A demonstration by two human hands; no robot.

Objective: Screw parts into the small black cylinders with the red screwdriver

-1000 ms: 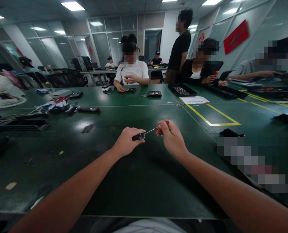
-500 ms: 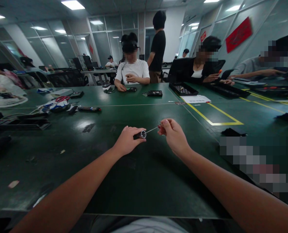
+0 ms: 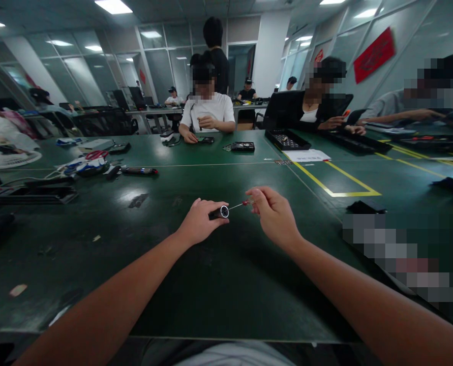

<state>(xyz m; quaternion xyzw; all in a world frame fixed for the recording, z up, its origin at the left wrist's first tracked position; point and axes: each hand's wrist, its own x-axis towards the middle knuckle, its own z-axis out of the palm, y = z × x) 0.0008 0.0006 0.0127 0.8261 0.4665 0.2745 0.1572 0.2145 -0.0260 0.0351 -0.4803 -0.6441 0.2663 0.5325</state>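
In the head view my left hand (image 3: 196, 224) is closed round a short black flashlight-like tube (image 3: 214, 214). The tube's round, silver-rimmed end faces right, between thumb and index finger. My right hand (image 3: 277, 216) pinches a slim screwdriver (image 3: 245, 203) with a thin metal shaft and a small red part near the fingertips. Its shaft points left and its tip meets the rimmed end of the tube; how deep it goes in is not visible. Both hands are above the green table (image 3: 218, 290).
Left on the table are a black pen-shaped tool (image 3: 140, 171), red-handled scissors (image 3: 96, 155) and a black tray (image 3: 30, 194). Farther back stand a black case (image 3: 242, 146) and a compartment tray (image 3: 287, 140). Yellow tape (image 3: 356, 193) marks the right. Several people sit across the table.
The fingers of my right hand have shifted on the screwdriver, so more of its red part shows. My left hand keeps the tube nearly still. A standing person behind has moved left.
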